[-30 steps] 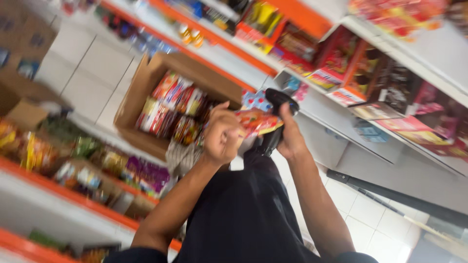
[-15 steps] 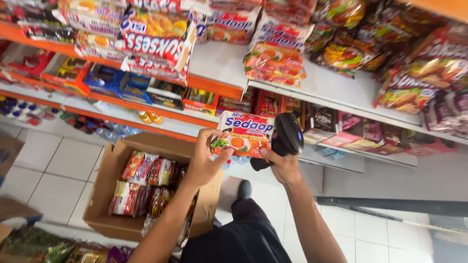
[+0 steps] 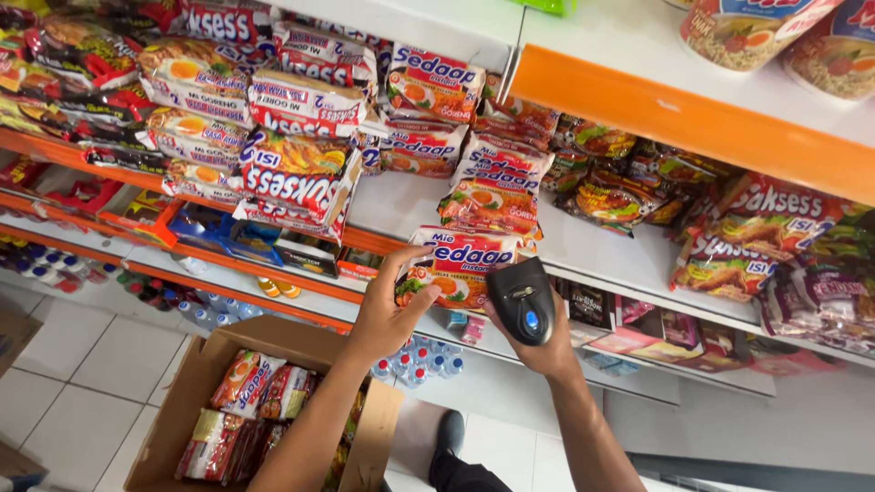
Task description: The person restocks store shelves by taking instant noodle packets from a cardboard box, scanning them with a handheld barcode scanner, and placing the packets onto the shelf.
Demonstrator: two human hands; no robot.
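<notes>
Head view: left hand [image 3: 387, 314] grips noodle packet [image 3: 460, 264], long axis three-to-nine; right hand [image 3: 538, 342] clasps scanner [image 3: 520, 299] at its four o'clock, touching.

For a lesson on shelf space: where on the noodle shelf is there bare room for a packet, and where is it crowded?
Bare white shelf lies between the left stacks and the middle pile, and again right of that pile. The left stacks and right-hand packets are crowded.

light: bright, even daylight | shadows: soft under shelves | focus: sharp centre | edges: slight wide-angle stretch
</notes>
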